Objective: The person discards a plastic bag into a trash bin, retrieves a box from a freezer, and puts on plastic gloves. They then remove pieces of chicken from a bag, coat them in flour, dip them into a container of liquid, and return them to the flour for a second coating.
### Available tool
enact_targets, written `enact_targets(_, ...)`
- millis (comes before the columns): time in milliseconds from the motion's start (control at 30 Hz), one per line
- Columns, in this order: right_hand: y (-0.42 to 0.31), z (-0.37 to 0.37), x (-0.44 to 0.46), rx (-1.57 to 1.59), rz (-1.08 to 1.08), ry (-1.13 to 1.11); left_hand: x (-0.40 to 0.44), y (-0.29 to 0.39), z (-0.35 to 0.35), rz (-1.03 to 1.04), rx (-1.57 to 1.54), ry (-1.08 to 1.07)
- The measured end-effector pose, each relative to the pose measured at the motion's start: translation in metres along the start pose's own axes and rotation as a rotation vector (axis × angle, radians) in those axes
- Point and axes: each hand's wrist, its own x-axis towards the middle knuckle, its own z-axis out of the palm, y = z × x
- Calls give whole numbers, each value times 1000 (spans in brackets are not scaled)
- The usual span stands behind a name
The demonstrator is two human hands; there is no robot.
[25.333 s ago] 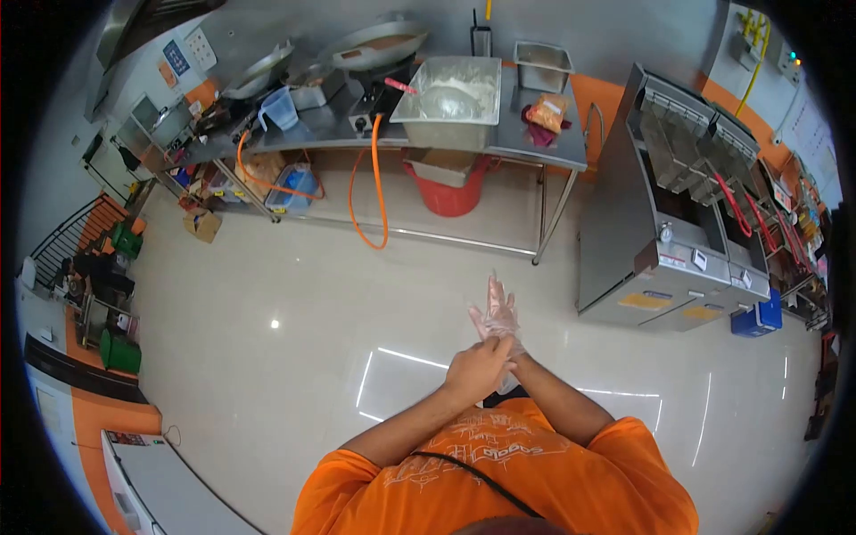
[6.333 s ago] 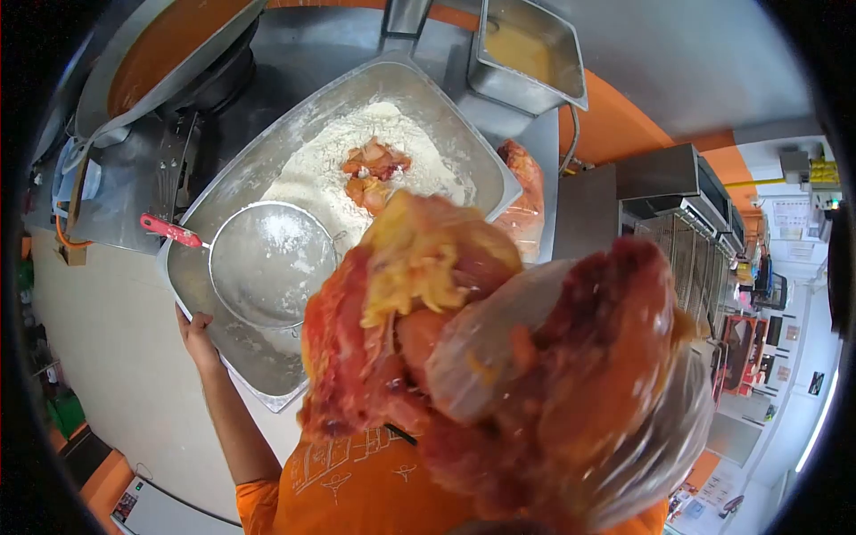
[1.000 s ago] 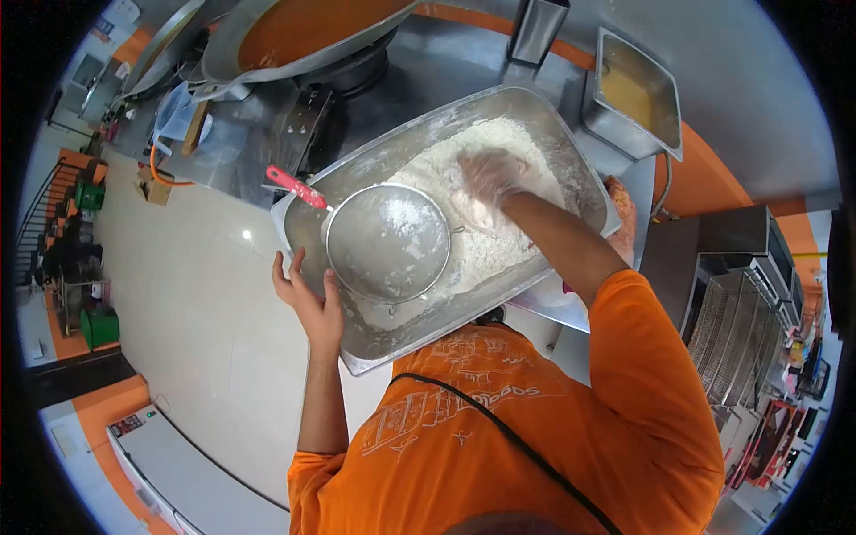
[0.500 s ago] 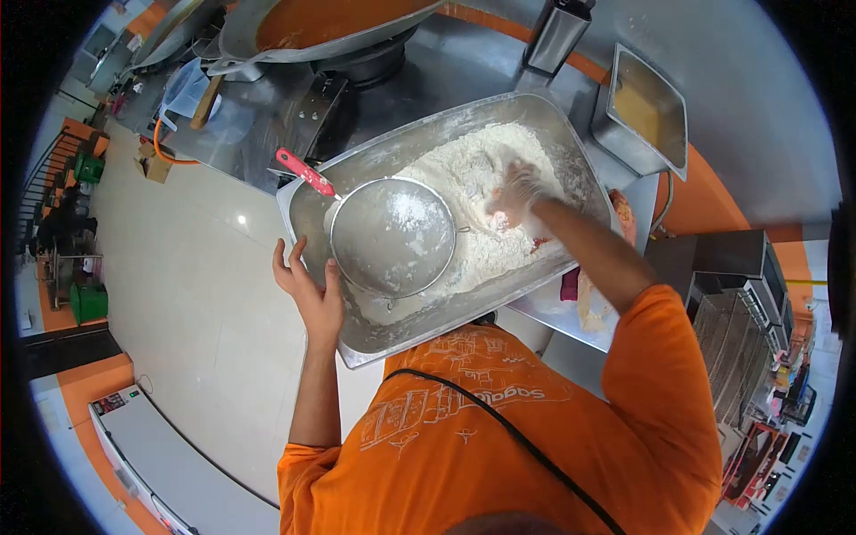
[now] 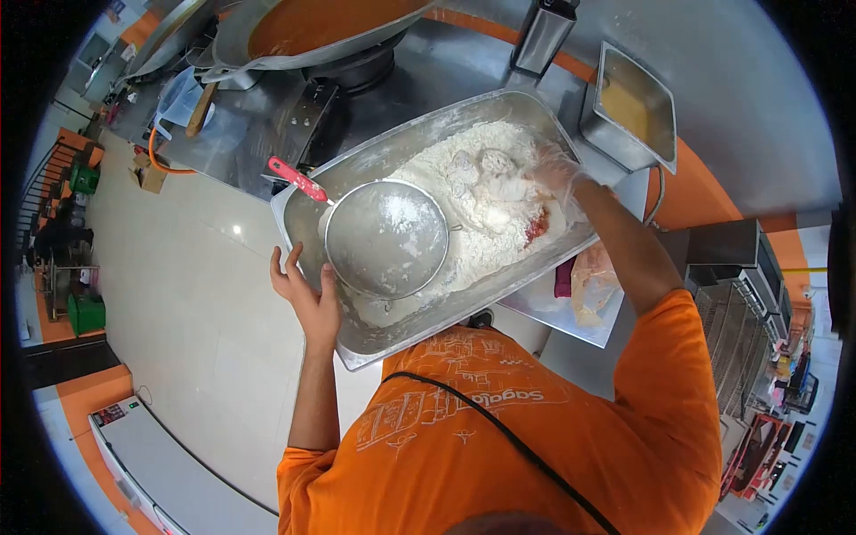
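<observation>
A large metal pan (image 5: 397,346) holds white flour (image 5: 481,259). In the flour lie lumpy coated pieces (image 5: 497,162) and a reddish raw-looking piece (image 5: 537,228), partly covered. A round sieve (image 5: 386,239) with a red handle (image 5: 299,178) rests at the pan's left side, with some flour on its mesh. My left hand (image 5: 309,299) is at the pan's left wall beside the sieve, fingers spread and holding nothing. My right hand (image 5: 559,176), in a clear plastic glove, is at the pan's right end by the flour. Blur hides its fingers and anything in them.
At the upper left, a wide pan of orange-brown liquid (image 5: 325,27) sits on a burner. A deep metal container (image 5: 629,111) with yellowish liquid stands behind right. A plastic bag (image 5: 593,285) lies on the counter at right. A metal canister (image 5: 542,40) stands at the back.
My right hand has moved right from the middle of the flour towards the pan's right end, uncovering the coated pieces and more of the red piece. My left hand stays about where it was.
</observation>
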Motion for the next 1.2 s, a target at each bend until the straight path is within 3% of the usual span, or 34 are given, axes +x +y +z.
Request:
enact_targets(133,1,-1,1,-132,-85,2,0,-3,1,-6,-4,0)
enact_targets(200,-37,-39,-12,-212,191,-220,0,-1,-1,-8,2,-7)
enact_targets(233,-54,-50,-20,-210,193,-221,0,1,-1,-6,3,-8)
enact_targets(300,-81,-63,-34,-164,169,-541,0,2,0,-5,1,-9)
enact_targets(467,-72,48,-11,-255,190,-681,3,6,0,6,26,-18)
enact_targets(533,-66,59,-3,-239,161,-736,1,5,-1,15,25,-20)
enact_targets(600,-52,43,-4,-513,-375,-622,1,2,0,11,23,-25)
enact_targets(633,-39,28,-9,-292,-655,-431,0,1,0,1,20,-25)
enact_targets(667,-48,5,-12,-297,-661,-435,0,3,0,-7,18,-20)
enact_targets(733,-74,-44,-22,855,332,-332,1,5,-1,-4,2,-31)
enact_targets(800,-64,-41,-3,888,350,-375,1,5,-1,-18,-7,-30)
enact_targets(867,-57,-12,15,167,-4,162,0,5,-1,-17,-15,-34)
enact_targets(900,-71,-13,16,169,-1,170,0,3,-1,-12,5,-32)
enact_targets(967,-109,-9,21,-152,311,-187,0,3,0,3,25,-27)
enact_targets(1067,-121,-6,39,-69,354,-343,2,6,0,30,47,-39)
enact_targets(1133,-111,7,35,-9,384,-298,0,8,0,21,9,-29)
enact_targets(1200,-104,-3,27,337,270,-100,-1,5,0,29,22,-32)
